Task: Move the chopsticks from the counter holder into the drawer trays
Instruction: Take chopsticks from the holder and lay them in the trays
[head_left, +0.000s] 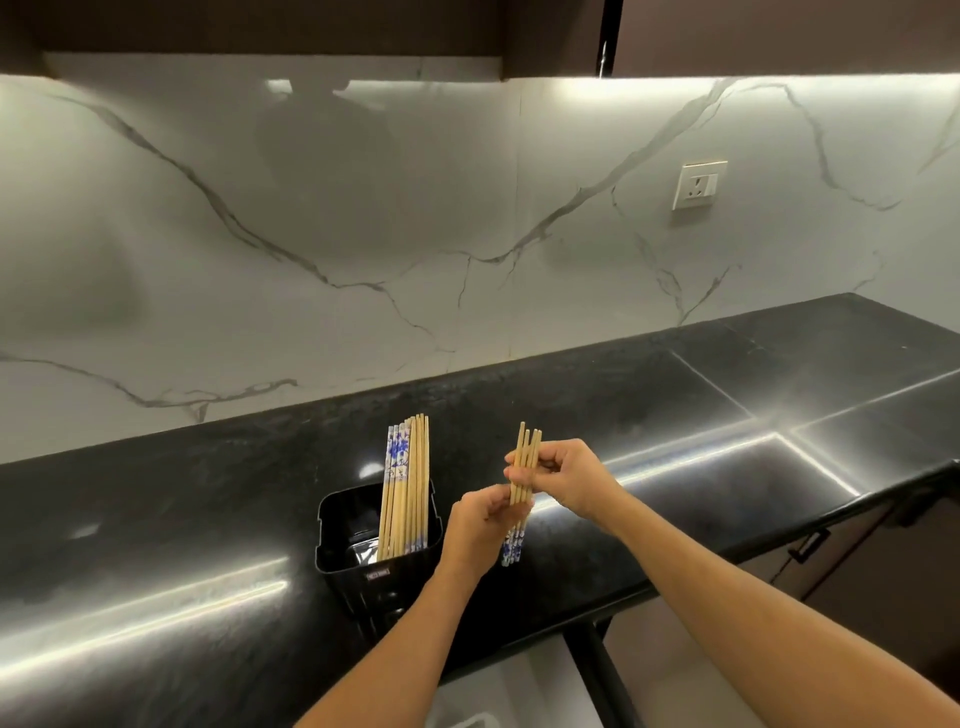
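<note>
A black rectangular holder (332, 551) stands on the dark counter, with several wooden chopsticks (408, 483) leaning upright in its right side; some have blue-and-white floral ends. Just right of the holder, both hands hold a small bundle of chopsticks (525, 452) nearly upright above the counter. My right hand (566, 478) pinches the bundle's upper part. My left hand (480, 525) grips it lower down. The bundle's floral ends (513, 548) point down, below my left hand.
The black stone counter (727, 441) runs to the right along a white marble backsplash with a wall socket (698, 184). Below the counter edge a pale open drawer (498, 686) shows between my forearms; a dark cabinet front with a handle (808, 543) is at right.
</note>
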